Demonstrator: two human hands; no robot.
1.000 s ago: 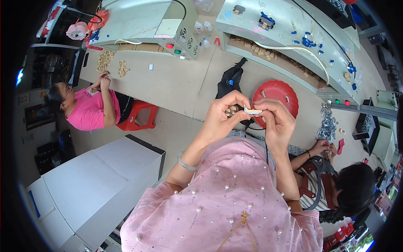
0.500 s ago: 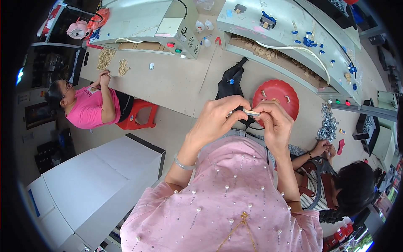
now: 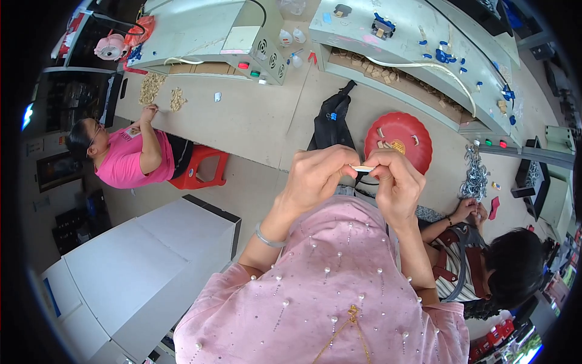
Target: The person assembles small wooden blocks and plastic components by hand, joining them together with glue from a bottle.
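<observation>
Left hand and right hand raised together, fingertips pinching a small pale strip, red round tray on the bench beyond, seated workers either side

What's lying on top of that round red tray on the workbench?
On the red tray lie a few small pale pieces and a round yellowish one. Its near edge is covered by the right hand, so anything there is unseen.

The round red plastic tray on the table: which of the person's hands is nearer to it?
Right. The right hand sits just beside the round red plastic tray, near its lower edge. The left hand is further left, both pinching a small pale flat piece.
</observation>
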